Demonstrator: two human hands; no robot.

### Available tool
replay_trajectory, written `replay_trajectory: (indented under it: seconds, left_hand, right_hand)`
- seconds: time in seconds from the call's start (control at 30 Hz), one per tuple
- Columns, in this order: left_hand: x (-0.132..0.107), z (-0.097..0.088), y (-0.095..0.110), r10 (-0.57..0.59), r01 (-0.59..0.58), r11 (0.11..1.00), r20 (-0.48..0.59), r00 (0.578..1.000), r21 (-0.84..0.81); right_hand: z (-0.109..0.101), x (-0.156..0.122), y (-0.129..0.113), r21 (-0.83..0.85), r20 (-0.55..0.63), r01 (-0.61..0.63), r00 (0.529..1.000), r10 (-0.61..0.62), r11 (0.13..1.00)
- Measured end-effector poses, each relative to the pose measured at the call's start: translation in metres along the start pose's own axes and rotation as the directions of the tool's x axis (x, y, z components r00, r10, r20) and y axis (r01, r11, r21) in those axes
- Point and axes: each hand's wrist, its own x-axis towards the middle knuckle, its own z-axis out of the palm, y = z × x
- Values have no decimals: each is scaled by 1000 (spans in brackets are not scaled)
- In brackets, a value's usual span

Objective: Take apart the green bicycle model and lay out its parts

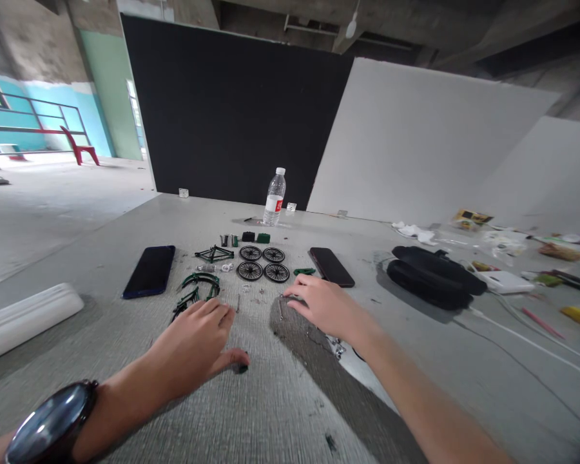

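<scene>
My left hand is low over the table with its fingers stretched forward and its thumb spread apart, holding nothing visible. Partly behind its fingers lie curved dark green toy bicycle parts. A thin metal rod rests just beyond its fingertips. My right hand reaches in from the right, fingers slightly bent and a narrow gap at the thumb. A second thin metal rod lies right below its fingertips; whether they touch is unclear. Ahead are several black spoked wheels, a green bicycle frame and small screws.
Phones lie at the left and right of the parts. A water bottle stands behind them, before a black panel. On the right are a black case, a white cable and clutter. A white bar-shaped object lies left.
</scene>
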Motion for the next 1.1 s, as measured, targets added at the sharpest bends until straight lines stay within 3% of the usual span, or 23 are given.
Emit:
replay_trajectory:
  seconds: [1.1]
  left_hand:
    - [2,-4,2,-13,8,998,82,997,65]
  right_hand:
    - [1,0,-1,-14,14,13,1000,-13,1000]
